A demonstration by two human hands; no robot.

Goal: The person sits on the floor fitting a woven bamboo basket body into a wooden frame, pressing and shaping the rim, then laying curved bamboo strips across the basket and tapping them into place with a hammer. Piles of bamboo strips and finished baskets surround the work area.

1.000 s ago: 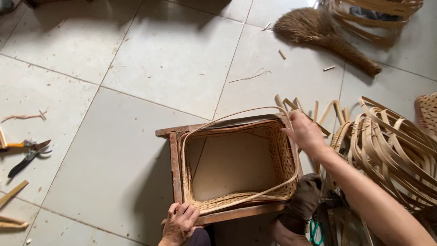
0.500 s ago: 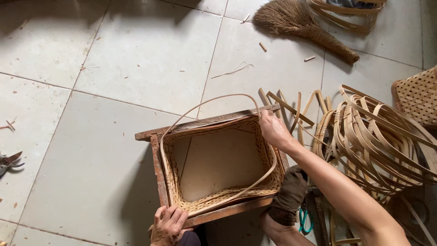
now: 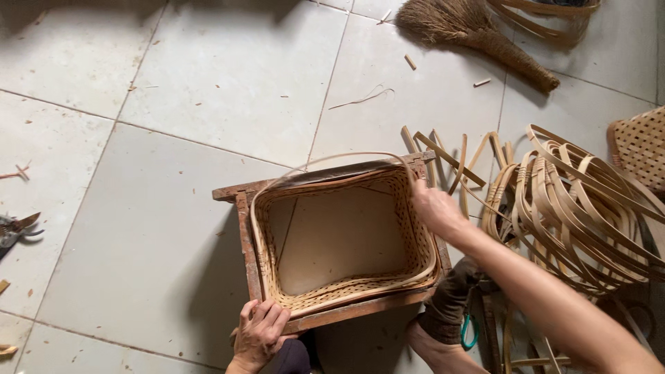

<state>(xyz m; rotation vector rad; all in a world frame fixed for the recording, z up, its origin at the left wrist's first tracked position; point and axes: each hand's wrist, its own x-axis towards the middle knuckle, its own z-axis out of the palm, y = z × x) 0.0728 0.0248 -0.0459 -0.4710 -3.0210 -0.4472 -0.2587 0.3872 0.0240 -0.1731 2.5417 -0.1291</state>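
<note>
On the pale tiled floor (image 3: 173, 83), a rectangular woven basket (image 3: 346, 291) sits inside a dark wooden frame (image 3: 244, 235), its open top facing up. A long flat cane strip (image 3: 332, 158) runs around the inside of the basket's rim and arches loose above the far edge. The left hand (image 3: 260, 332) lies at the near left corner of the frame, fingers curled over the wooden rail in a closed grip. The right hand (image 3: 435, 208) reaches across to the far right corner, its fingers pressed down on the rim where the cane strip meets the weave; how tightly they close cannot be told, since the back of the hand hides them. Just right of the frame lies a loose bundle of coiled cane strips (image 3: 582, 215), with short cut sticks (image 3: 450, 156) fanned out beside it. A straw broom (image 3: 471, 31) lies near the top edge, well apart from the basket. Shears (image 3: 15, 227) rest at the far left edge of the floor. Another piece of woven work (image 3: 641, 142) shows at the right edge.
</note>
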